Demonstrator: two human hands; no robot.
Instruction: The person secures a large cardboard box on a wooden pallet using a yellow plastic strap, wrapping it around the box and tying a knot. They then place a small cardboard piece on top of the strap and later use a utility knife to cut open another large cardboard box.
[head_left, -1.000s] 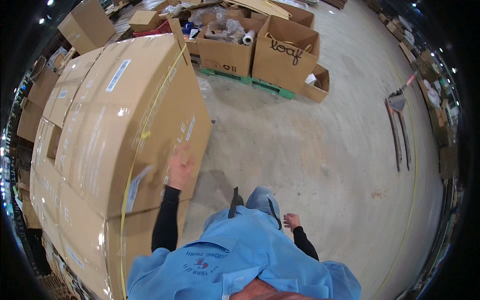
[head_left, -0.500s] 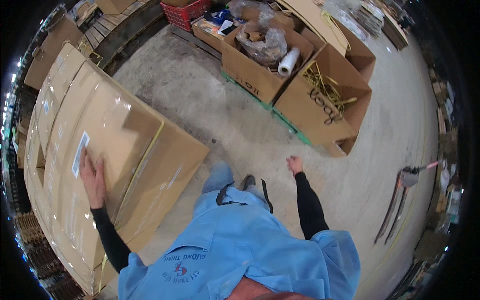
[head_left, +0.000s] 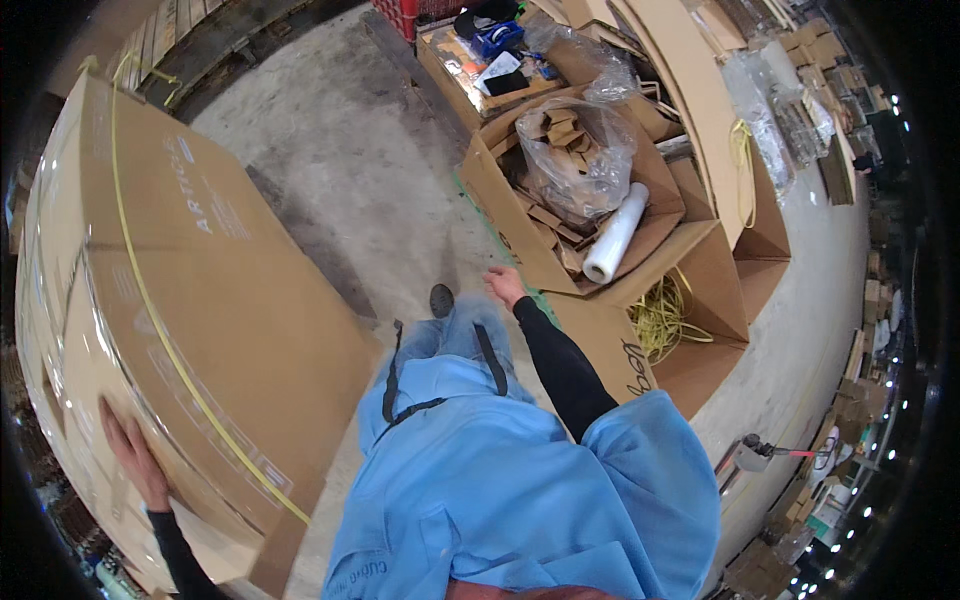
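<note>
A tall stack of large brown cardboard cartons [head_left: 215, 300], wrapped in clear film, stands along my left side, with a yellow strap [head_left: 160, 325] running over it. My left hand [head_left: 135, 455] lies flat on the film-covered carton near its edge, fingers stretched out. In front of my body hangs my right hand [head_left: 505, 286], its fingers loosely curled in and nothing visible in them. It is nearest an open cardboard box [head_left: 535, 250] of cardboard scraps, a clear plastic bag [head_left: 580, 150] and a white film roll [head_left: 616, 235].
Another open box [head_left: 705, 365] holds tangled yellow strapping [head_left: 665, 320]. Beyond are a low box with tools [head_left: 490, 75] on top and a red crate [head_left: 398, 15]. A wooden pallet [head_left: 190, 30] stands far left. On the right is a handled cart [head_left: 750, 455]. Concrete floor [head_left: 330, 130] runs between.
I have moved forward along the carton stack, and the view has turned. My left hand has shifted along the carton, still flat. My right hand is now close to the open scrap box.
</note>
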